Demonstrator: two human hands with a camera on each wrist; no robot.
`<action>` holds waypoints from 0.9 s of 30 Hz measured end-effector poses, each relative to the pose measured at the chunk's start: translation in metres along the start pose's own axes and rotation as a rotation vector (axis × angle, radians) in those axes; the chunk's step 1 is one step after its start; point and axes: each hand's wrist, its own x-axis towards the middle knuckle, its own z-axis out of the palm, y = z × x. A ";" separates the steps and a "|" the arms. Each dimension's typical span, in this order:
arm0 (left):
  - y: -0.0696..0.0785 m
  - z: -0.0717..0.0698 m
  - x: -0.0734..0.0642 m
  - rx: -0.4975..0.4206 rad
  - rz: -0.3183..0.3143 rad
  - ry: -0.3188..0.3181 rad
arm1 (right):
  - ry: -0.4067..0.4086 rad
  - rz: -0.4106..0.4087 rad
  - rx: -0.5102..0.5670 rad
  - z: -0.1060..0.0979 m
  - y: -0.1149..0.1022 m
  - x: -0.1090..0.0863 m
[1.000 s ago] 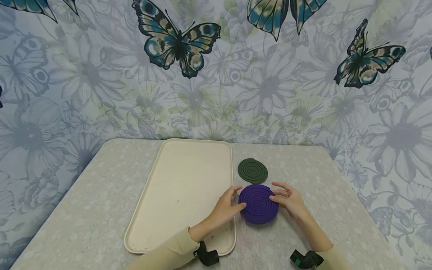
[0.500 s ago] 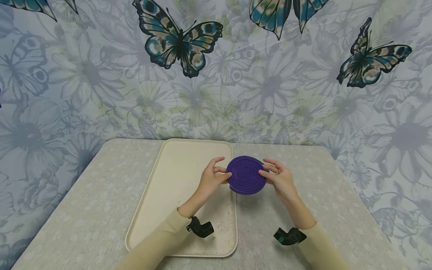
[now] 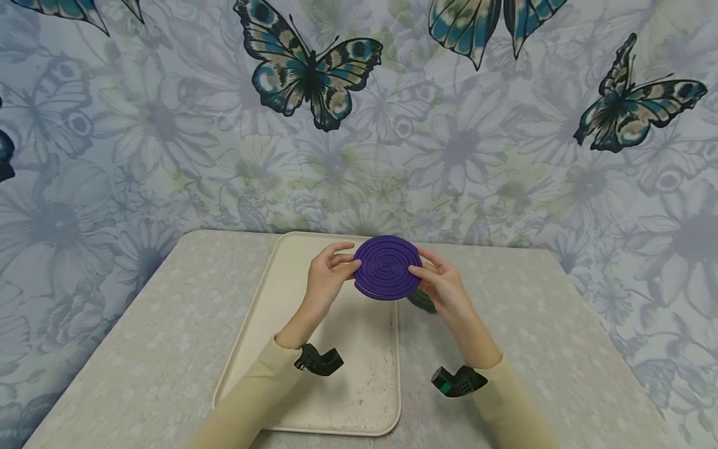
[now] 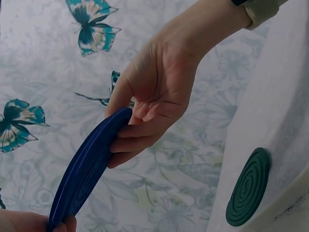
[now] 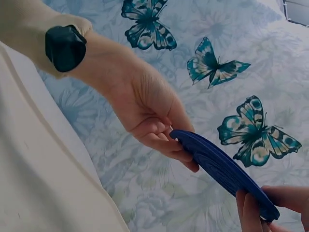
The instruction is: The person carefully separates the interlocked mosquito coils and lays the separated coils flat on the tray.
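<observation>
A purple spiral-coiled disc point(image 3: 387, 267) is up in the air over the tray's right edge, tilted to face the head camera. My left hand point(image 3: 325, 274) pinches its left rim between thumb and fingers. On the opposite rim, my right hand point(image 3: 445, 287) pinches it the same way. Seen nearly edge-on, the disc point(image 4: 87, 169) looks thin in the left wrist view, with the right hand point(image 4: 159, 92) at its upper end. A green spiral-coiled disc point(image 3: 422, 301) lies on the table, partly hidden by the purple one and the right hand.
A cream tray point(image 3: 359, 399) with small dark specks stands left of centre on the pale patterned table point(image 3: 521, 324). Behind the table hangs a backdrop point(image 3: 460, 187) printed with flowers and butterflies. Each wrist carries a black camera, such as the left one point(image 3: 320, 360).
Both hands have raised the purple disc off the table and carried it up and left, from in front of the green disc to above the tray's right edge.
</observation>
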 end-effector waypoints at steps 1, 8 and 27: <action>0.000 -0.001 -0.001 0.015 0.011 0.004 | -0.010 0.010 -0.004 0.001 0.000 -0.001; 0.001 0.001 -0.009 0.306 0.184 -0.074 | 0.040 0.007 -0.006 0.004 0.003 -0.006; -0.003 0.020 -0.021 0.185 0.155 -0.275 | -0.297 -0.196 -0.044 0.013 0.002 -0.021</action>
